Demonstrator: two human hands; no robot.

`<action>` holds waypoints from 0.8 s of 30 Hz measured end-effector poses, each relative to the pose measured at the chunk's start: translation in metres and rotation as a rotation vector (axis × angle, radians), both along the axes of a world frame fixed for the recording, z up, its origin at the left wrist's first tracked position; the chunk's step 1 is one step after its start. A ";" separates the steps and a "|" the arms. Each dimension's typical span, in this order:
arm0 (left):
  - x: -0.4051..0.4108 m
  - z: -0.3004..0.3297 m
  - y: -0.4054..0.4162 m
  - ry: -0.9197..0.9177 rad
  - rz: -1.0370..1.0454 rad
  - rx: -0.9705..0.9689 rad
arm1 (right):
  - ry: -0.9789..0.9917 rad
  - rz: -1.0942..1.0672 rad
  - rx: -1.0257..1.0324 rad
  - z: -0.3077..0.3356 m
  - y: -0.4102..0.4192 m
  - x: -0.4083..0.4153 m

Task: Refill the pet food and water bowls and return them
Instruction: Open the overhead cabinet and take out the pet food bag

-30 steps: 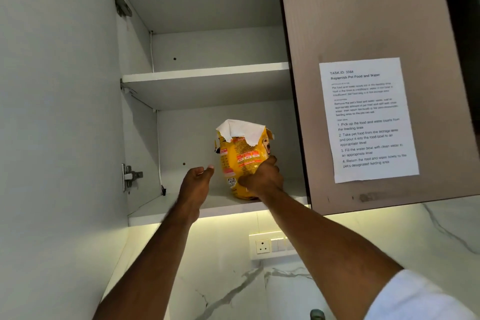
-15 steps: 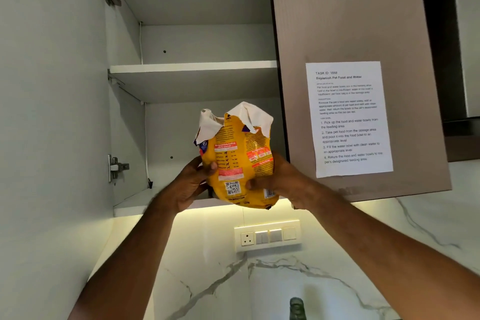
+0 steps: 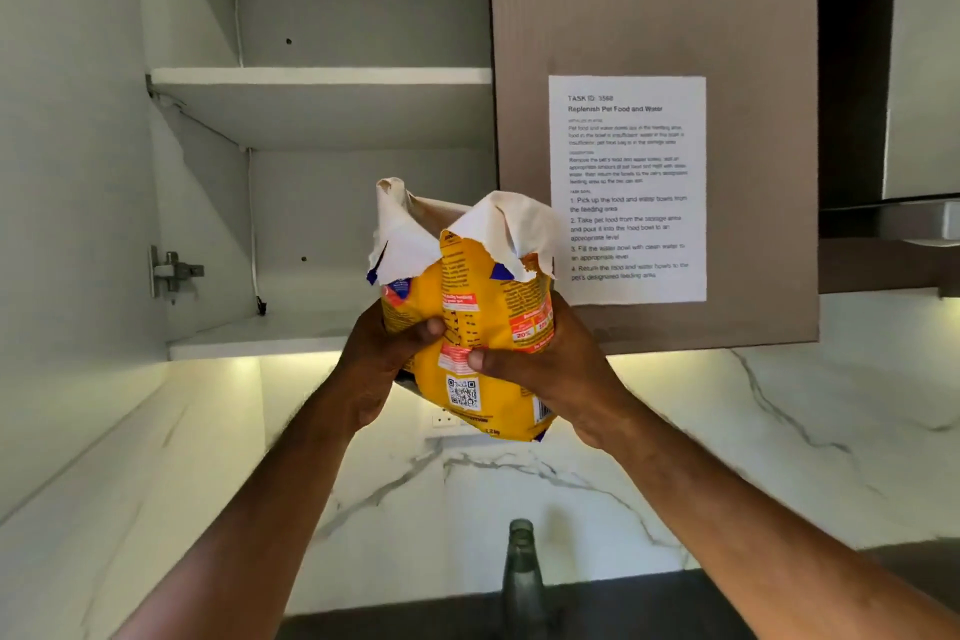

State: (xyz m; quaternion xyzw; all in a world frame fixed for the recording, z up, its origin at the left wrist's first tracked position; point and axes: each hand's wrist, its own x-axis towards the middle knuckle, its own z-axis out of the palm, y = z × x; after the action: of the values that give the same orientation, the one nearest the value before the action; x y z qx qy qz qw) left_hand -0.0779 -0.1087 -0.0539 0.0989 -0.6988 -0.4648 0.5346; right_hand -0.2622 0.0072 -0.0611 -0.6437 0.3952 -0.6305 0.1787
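A yellow pet food bag [image 3: 470, 296] with a torn-open white top is held upright in the air, in front of the open wall cabinet. My left hand [image 3: 382, 364] grips its left side and my right hand [image 3: 550, 369] grips its right side, both thumbs pressed on the front. The bag is clear of the cabinet's bottom shelf [image 3: 249, 343], below and in front of it. No bowls are in view.
The open cabinet door [image 3: 649, 16] on the right carries a printed task sheet [image 3: 627, 187]. A wall [image 3: 62, 172] stands at left. A glass bottle [image 3: 521, 582] rises from the dark counter below. A socket panel [image 3: 444, 420] sits on the marble backsplash.
The bag has come off the bottom shelf and moved down and toward me. My left hand, empty a second ago, now grips the bag together with my right.
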 end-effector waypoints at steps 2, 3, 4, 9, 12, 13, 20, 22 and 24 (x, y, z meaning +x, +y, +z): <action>-0.011 -0.022 0.015 0.010 -0.065 0.018 | 0.011 -0.023 0.002 -0.020 0.011 -0.015; -0.016 -0.036 0.022 0.008 -0.086 0.034 | 0.014 -0.029 0.022 -0.032 0.017 -0.023; -0.020 -0.048 0.027 0.001 -0.103 0.052 | 0.019 -0.034 0.048 -0.044 0.021 -0.029; -0.041 -0.119 0.054 -0.081 -0.162 0.212 | 0.065 -0.056 0.215 -0.115 0.040 -0.062; -0.052 -0.157 0.062 -0.150 -0.178 0.289 | 0.031 -0.042 0.297 -0.159 0.048 -0.077; -0.054 -0.167 0.064 -0.167 -0.181 0.314 | 0.027 -0.041 0.310 -0.171 0.051 -0.081; -0.084 -0.231 0.055 -0.363 -0.231 0.456 | 0.030 -0.075 0.461 -0.250 0.057 -0.118; -0.094 -0.249 0.048 -0.413 -0.208 0.501 | 0.041 -0.099 0.521 -0.269 0.056 -0.131; -0.103 -0.264 0.039 -0.480 -0.211 0.515 | 0.047 -0.114 0.585 -0.288 0.055 -0.143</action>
State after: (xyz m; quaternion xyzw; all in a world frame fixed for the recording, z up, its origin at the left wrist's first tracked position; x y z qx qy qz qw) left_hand -0.1813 -0.0697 -0.3178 0.2639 -0.6710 -0.6415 0.2620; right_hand -0.4055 0.0619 -0.3491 -0.5561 0.5997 -0.4838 0.3117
